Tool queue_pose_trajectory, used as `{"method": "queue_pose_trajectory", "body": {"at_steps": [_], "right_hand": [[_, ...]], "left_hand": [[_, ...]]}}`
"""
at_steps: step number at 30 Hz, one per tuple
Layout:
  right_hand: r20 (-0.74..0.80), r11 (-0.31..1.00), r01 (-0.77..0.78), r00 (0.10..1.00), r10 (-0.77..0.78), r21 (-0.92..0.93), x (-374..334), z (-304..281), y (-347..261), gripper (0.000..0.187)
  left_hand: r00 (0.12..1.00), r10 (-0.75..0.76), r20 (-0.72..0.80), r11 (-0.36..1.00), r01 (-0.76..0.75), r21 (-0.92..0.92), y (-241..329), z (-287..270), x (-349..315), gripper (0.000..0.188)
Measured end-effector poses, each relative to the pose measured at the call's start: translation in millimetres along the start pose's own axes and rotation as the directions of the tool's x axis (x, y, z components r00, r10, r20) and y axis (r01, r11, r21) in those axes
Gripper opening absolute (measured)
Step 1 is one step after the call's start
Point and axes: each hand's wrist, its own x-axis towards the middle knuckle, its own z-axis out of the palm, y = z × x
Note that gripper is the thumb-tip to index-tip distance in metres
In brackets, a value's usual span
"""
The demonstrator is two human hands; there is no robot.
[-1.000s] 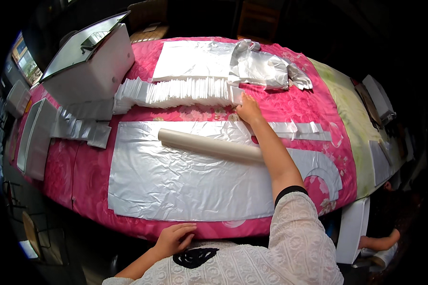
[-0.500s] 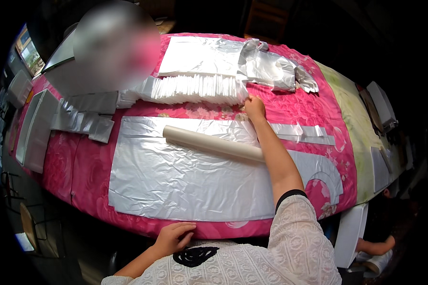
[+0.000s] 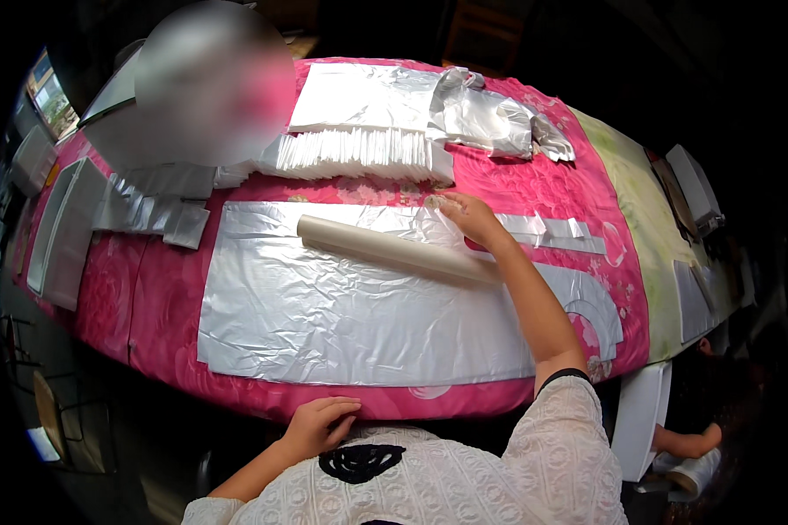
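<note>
A stack of silvery-white plastic vest bags [image 3: 368, 324] lies flat on a pink floral tablecloth, its cut-out handles on the right. Across it rests a pale cardboard-like tube [image 3: 385, 248], slanting down to the right, its right end beside my forearm. At the stack's far edge hovers my right hand [image 3: 471, 219], fingers loosely stretched to the left with nothing visible in them. Just beyond it runs a row of tightly folded white bags [image 3: 359, 155]. My left hand [image 3: 322, 425] lies near the table's front edge, fingers stretched out, thumb apart, holding nothing.
Behind the row lies another flat bag stack [image 3: 359, 96] with crumpled handles. White bins [image 3: 66, 236] and smaller folded bags [image 3: 184, 223] are at the left. A green cloth [image 3: 626, 175] covers the right end. A blurred patch hides the far left. Someone's bare limb [image 3: 687, 440] shows lower right.
My right hand has left the end of the folded row and drawn nearer to me, over the flat stack's far edge. My left hand stays at the table edge. The view has shifted slightly.
</note>
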Motion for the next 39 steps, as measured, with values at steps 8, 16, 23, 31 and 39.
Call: {"method": "queue_pose_trajectory", "body": {"at_steps": [8, 16, 23, 31, 39], "right_hand": [[-0.019, 0.869, 0.235, 0.963, -0.270, -0.436, -120, 6, 12, 0.058], [-0.098, 0.916, -0.019, 0.995, -0.022, -0.400, -217, 50, -23, 0.060], [-0.047, 0.972, -0.048, 0.998, 0.038, -0.230, -245, 76, -60, 0.039], [-0.174, 0.911, 0.173, 0.952, -0.252, -0.374, -223, 39, 44, 0.041], [-0.529, 0.781, -0.362, 0.847, 0.047, -0.509, -244, -101, 204, 0.041]], "left_hand": [[0.998, 0.054, 0.022, 0.996, -0.056, 0.063, 10, 5, -5, 0.023], [0.988, 0.117, 0.103, 0.982, -0.131, 0.134, 16, 13, 12, 0.025], [0.993, 0.097, 0.066, 0.958, -0.112, 0.265, 10, 40, 72, 0.056], [0.993, 0.111, 0.035, 0.912, -0.116, 0.393, 4, 94, 127, 0.072], [0.970, 0.142, 0.198, 0.914, -0.205, 0.351, 24, 99, 119, 0.067]]}}
